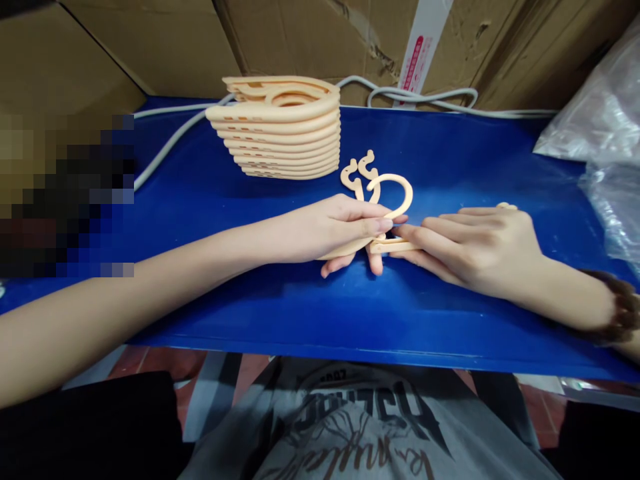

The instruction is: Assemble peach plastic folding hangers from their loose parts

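Observation:
Over the middle of the blue table, my left hand (345,230) is closed on a cream plastic hanger piece; the curved hook (407,193) rises above its thumb and forefinger. From the right, my right hand (480,250) grips a matching cream hanger arm (400,246), whose end meets the hook part near my left fingertips. Whether the two parts are joined cannot be made out. Just behind the left hand lie loose cream hooks (350,175). Part of the held hanger is hidden under my palms.
A stack of cream hanger pieces (285,133) stands at the back of the blue table (250,307). White cable (435,99) runs along the cardboard (320,40) behind. Clear plastic bags (600,113) sit at the right. A blurred patch covers the left edge.

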Action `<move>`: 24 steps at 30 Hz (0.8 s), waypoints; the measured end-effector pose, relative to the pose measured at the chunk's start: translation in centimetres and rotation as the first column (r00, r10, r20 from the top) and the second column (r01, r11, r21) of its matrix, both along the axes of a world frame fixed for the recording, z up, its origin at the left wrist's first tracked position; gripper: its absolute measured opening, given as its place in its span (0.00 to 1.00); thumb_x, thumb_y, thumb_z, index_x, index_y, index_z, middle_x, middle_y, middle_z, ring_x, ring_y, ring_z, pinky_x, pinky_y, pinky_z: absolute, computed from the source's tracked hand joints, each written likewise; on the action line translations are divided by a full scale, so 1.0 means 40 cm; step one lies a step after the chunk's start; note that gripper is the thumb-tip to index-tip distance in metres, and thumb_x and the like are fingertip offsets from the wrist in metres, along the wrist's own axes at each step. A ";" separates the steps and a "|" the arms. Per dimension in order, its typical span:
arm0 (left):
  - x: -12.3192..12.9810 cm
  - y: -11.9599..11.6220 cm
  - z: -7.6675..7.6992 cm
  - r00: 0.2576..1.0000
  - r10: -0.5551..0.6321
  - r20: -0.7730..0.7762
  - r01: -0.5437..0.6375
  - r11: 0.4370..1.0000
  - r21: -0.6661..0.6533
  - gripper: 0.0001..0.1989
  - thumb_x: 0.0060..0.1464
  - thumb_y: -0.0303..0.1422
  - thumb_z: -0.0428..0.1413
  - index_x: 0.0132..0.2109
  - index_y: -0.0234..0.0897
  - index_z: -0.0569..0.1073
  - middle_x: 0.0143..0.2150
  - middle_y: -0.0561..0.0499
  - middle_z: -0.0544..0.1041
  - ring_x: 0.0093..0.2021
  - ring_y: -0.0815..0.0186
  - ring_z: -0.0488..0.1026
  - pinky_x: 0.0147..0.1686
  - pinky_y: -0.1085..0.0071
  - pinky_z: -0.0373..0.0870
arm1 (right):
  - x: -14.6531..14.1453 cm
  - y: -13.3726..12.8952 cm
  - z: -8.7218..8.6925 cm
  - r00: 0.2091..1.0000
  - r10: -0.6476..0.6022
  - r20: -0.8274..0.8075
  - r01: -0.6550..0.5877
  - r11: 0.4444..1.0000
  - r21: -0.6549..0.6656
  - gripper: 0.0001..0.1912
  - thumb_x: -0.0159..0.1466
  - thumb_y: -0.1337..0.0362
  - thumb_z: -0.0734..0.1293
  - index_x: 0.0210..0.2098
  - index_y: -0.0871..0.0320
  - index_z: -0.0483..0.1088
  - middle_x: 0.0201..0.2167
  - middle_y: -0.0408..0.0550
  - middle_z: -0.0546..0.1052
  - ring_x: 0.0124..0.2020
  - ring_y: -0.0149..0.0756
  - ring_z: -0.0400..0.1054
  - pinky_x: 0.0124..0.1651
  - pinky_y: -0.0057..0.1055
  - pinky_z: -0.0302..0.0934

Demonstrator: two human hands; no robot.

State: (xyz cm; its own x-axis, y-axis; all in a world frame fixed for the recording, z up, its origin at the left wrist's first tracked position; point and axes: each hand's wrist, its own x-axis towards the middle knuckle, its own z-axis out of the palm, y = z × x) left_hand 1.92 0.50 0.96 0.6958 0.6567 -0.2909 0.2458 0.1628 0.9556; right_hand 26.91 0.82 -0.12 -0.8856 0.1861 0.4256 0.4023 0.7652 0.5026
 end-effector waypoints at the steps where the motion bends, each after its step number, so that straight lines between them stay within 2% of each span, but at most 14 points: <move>1: -0.001 0.001 0.003 1.000 -0.002 0.001 0.002 1.000 -0.015 0.20 0.75 0.30 0.46 0.67 0.28 0.68 0.33 0.53 0.82 0.15 0.78 0.63 0.17 0.81 0.64 | 0.000 0.001 0.001 1.000 -0.004 0.001 0.004 1.000 0.002 0.17 0.77 0.56 0.62 0.38 0.58 0.76 0.22 0.37 0.77 0.20 0.28 0.64 0.26 0.28 0.51; 7: -0.013 0.004 0.009 0.998 0.015 0.057 -0.011 0.998 -0.060 0.17 0.75 0.30 0.48 0.63 0.32 0.74 0.39 0.48 0.84 0.15 0.80 0.62 0.17 0.83 0.62 | 0.001 0.005 0.007 1.000 -0.018 0.010 0.018 0.999 0.038 0.14 0.77 0.57 0.63 0.43 0.57 0.77 0.23 0.38 0.76 0.21 0.27 0.62 0.28 0.28 0.51; 11: -0.013 0.002 0.001 0.996 0.023 0.091 -0.014 0.995 -0.098 0.18 0.74 0.29 0.49 0.65 0.33 0.73 0.41 0.47 0.85 0.16 0.77 0.67 0.18 0.81 0.65 | 0.001 0.005 0.012 1.000 -0.018 0.018 0.016 0.996 0.090 0.14 0.77 0.58 0.63 0.41 0.57 0.77 0.22 0.38 0.74 0.22 0.27 0.61 0.29 0.28 0.52; 15: -0.010 -0.001 0.000 0.992 0.052 0.116 -0.037 0.991 -0.128 0.20 0.73 0.29 0.51 0.67 0.33 0.73 0.40 0.48 0.84 0.19 0.76 0.71 0.20 0.79 0.68 | -0.002 0.001 0.014 0.998 -0.051 0.023 0.049 0.994 0.095 0.13 0.77 0.59 0.63 0.41 0.55 0.77 0.22 0.38 0.73 0.23 0.27 0.61 0.29 0.29 0.51; 19: -0.010 -0.001 0.006 0.991 0.065 0.121 -0.049 0.990 -0.131 0.19 0.73 0.28 0.52 0.65 0.35 0.75 0.39 0.49 0.83 0.19 0.78 0.70 0.22 0.81 0.69 | -0.007 -0.003 0.016 1.000 0.002 -0.016 0.001 0.989 0.151 0.11 0.75 0.61 0.66 0.38 0.58 0.76 0.21 0.38 0.70 0.22 0.28 0.58 0.28 0.30 0.50; 24: -0.014 0.000 0.005 0.989 0.056 0.138 -0.032 0.984 -0.173 0.19 0.73 0.29 0.52 0.66 0.38 0.75 0.35 0.52 0.80 0.19 0.78 0.68 0.21 0.83 0.68 | -0.009 -0.005 0.014 1.000 -0.017 -0.022 0.020 0.989 0.146 0.10 0.75 0.64 0.66 0.37 0.58 0.75 0.21 0.38 0.70 0.23 0.28 0.59 0.29 0.29 0.51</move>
